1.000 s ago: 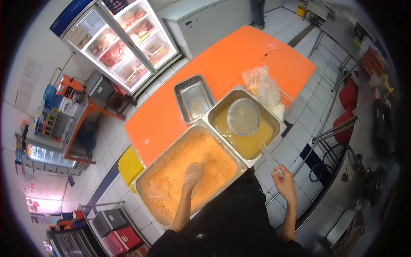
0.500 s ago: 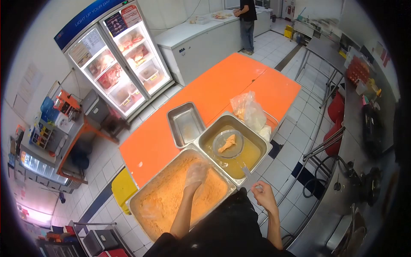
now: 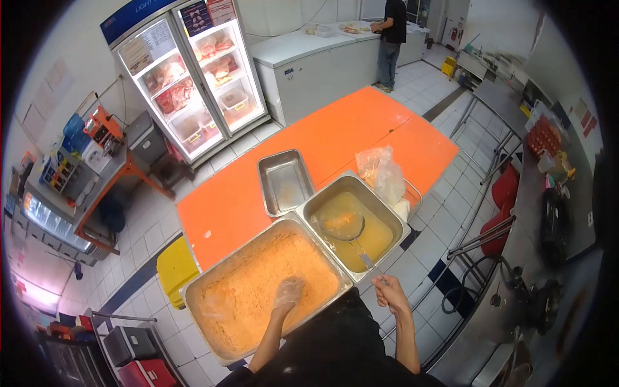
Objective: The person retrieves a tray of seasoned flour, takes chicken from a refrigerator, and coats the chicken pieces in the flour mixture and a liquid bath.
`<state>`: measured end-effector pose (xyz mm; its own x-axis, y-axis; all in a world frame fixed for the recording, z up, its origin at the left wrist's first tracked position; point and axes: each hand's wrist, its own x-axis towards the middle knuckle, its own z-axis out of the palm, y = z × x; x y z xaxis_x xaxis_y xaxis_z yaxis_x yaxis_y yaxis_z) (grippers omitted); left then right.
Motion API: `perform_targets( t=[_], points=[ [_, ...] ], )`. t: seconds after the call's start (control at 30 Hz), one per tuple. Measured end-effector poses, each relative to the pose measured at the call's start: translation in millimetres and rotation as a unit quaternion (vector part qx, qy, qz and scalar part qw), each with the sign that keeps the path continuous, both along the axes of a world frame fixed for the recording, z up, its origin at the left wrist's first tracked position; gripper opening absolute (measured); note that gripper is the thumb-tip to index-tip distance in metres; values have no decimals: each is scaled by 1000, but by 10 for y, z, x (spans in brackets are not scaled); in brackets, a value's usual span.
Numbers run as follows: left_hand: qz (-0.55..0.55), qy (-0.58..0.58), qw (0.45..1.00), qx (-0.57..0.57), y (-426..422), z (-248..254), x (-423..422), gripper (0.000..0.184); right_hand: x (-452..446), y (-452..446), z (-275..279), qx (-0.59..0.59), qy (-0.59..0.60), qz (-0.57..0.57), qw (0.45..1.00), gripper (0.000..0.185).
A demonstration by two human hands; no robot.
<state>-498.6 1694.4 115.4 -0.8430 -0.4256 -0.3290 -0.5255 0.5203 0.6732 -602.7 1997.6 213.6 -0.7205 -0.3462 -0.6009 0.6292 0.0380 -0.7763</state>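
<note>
My left hand (image 3: 288, 293), in a clear plastic glove, rests in the orange-coloured breading flour (image 3: 245, 290) that fills a wide metal pan (image 3: 193, 309). Its fingers are loosely stretched and partly blurred by the glove and flour; nothing shows in them. Bare, my right hand (image 3: 391, 293) is closed around the handle end of a strainer (image 3: 364, 257). The round strainer bowl is down in the yellowish liquid (image 3: 377, 235) of a deep metal pan (image 3: 403, 233), with a chicken piece (image 3: 343, 223) lying in it, partly under the liquid.
An oblong metal tray (image 3: 284, 184) and a plastic bag (image 3: 382, 175) are on the orange table (image 3: 225, 213). A yellow bin (image 3: 174, 271) stands at left. Beyond are a display fridge (image 3: 193, 84) and a chest freezer (image 3: 322, 77), with a person (image 3: 390, 42) beside it.
The strainer bowl with the chicken piece has gone down into the liquid, and its handle has tilted toward me. My left hand has shifted nearer me in the flour.
</note>
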Motion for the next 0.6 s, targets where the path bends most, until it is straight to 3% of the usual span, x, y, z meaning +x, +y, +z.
perform_targets(
  t=[0.07,0.1,0.17,0.47,0.57,0.6],
  points=[
    [-27,144,988,38,-2,-480,76,38,113,72,64,-22,-3,-3,1000,13],
    [-25,145,988,41,35,-316,45,38,177,111,74,-47,-9,-8,999,13],
    [-25,0,999,31,81,46,-10,38,318,187,-4,-58,-7,-12,998,14],
    [-60,-18,998,22,120,225,-71,36,655,324,-214,-95,8,-33,995,17],
    [-63,-15,998,17,110,123,-36,35,643,346,-235,-82,35,-29,996,17],
    [-56,-18,998,18,108,138,-9,35,640,367,-221,-25,70,-12,997,15]
  ],
)
